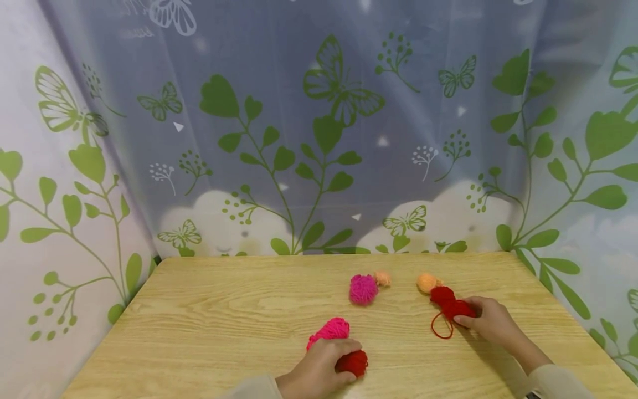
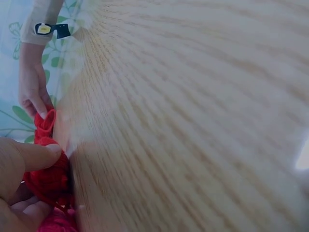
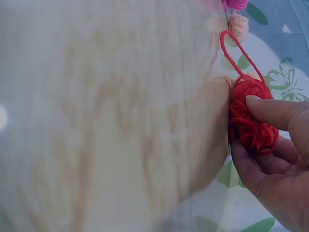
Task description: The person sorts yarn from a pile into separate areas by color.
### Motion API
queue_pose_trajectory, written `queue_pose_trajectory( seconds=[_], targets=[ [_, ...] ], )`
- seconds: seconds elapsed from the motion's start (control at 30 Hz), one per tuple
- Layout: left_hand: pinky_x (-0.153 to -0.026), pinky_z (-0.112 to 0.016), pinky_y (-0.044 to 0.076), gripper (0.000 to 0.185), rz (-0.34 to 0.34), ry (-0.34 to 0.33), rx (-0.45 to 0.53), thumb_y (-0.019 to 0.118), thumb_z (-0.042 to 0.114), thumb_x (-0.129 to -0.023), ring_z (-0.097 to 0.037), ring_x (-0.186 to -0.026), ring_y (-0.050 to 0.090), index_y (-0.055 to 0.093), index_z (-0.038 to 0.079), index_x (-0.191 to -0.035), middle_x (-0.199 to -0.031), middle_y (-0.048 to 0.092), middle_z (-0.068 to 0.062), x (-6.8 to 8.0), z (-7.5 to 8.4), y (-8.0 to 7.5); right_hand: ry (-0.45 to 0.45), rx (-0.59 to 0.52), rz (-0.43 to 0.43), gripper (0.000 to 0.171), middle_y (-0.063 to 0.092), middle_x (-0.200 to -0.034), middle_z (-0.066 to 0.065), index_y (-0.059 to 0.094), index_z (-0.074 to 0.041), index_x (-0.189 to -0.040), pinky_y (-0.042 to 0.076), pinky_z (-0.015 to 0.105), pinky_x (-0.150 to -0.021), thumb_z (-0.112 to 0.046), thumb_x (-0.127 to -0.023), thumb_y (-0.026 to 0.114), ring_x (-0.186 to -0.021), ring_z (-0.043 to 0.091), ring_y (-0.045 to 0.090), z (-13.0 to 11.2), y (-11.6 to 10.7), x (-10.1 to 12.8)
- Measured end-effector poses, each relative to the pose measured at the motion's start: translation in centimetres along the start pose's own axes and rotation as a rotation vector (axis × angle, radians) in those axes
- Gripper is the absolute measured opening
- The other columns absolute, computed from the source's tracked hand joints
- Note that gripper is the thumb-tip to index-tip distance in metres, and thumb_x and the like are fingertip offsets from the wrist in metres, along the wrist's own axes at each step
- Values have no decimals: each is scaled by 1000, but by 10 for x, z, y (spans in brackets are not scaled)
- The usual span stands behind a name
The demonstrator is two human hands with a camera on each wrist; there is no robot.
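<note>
The right hand (image 3: pixel 275 159) pinches red yarn (image 3: pixel 251 116) against the table (image 3: pixel 111 111).

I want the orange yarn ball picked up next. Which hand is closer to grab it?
Probably the right hand. It holds the red yarn that lies right beside the orange ball. The left hand is farther away, gripping a dark red ball near the table's front edge.

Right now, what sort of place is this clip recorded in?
Probably a small home-style craft corner set up for recording. A light wooden table stands against a sheer curtain printed with green leaves and butterflies, and small yarn balls lie on it; the left hand and right hand each grip red yarn.
</note>
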State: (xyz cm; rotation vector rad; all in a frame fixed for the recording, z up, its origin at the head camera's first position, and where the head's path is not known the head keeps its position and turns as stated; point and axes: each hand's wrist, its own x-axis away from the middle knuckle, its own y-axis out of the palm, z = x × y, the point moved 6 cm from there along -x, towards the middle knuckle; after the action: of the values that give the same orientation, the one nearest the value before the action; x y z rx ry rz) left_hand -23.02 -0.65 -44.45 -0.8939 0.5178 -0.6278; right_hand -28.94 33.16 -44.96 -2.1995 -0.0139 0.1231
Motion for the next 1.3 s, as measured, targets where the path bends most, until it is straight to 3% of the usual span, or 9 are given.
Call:
queue_pose_trajectory(
  seconds=[0.4,0.5,0.67,0.87,1.0,1.13,1.3],
  targets=[
    [-83,-19,49,40,33,-13,9,78,15,-81,-3,-102,59,67,5,-118,-113,68,3,0,1,-2,33,-25,-19,48,69,-99,19,63,11,-111,49,33,-69,-24,-81,77,-85,22,61,3,0,-1],
    [-79,-17,49,38,55,-24,51,78,14,-80,-1,-98,58,68,6,-117,-112,68,3,1,0,-4,38,-50,-22,47,69,-98,19,62,12,-111,49,28,-65,-22,-82,76,-82,20,60,4,1,-1],
    [-76,-15,50,39,138,-23,106,79,14,-80,-2,-96,60,69,6,-116,-112,69,0,0,-1,-16,40,-70,-20,47,69,-97,19,61,13,-111,48,24,-60,-20,-82,76,-79,18,59,3,1,0],
    [-79,-18,52,42,271,-12,87,80,12,-78,-17,-102,66,67,0,-117,-115,68,-10,0,-8,-46,43,-69,-19,46,69,-97,19,61,13,-112,48,25,-60,-20,-82,76,-78,18,59,3,1,1],
    [-78,-20,54,43,330,-39,252,79,9,-78,-23,-100,67,66,-2,-118,-115,67,-16,2,-17,-63,39,-59,-17,45,69,-96,18,62,13,-111,48,26,-62,-19,-82,76,-79,18,60,3,0,1],
    [-78,-26,55,45,351,-122,474,78,9,-80,-29,-103,67,63,-3,-121,-118,65,-20,3,-26,-75,36,-67,-15,44,69,-97,18,62,13,-111,48,26,-62,-19,-83,75,-81,19,60,3,0,1],
    [-78,-26,55,47,408,-201,537,78,10,-80,-32,-105,65,63,-1,-123,-120,63,-22,6,-37,-91,48,-95,-21,46,68,-97,19,61,14,-112,49,25,-57,-19,-83,75,-78,18,59,4,1,2]
  ],
)
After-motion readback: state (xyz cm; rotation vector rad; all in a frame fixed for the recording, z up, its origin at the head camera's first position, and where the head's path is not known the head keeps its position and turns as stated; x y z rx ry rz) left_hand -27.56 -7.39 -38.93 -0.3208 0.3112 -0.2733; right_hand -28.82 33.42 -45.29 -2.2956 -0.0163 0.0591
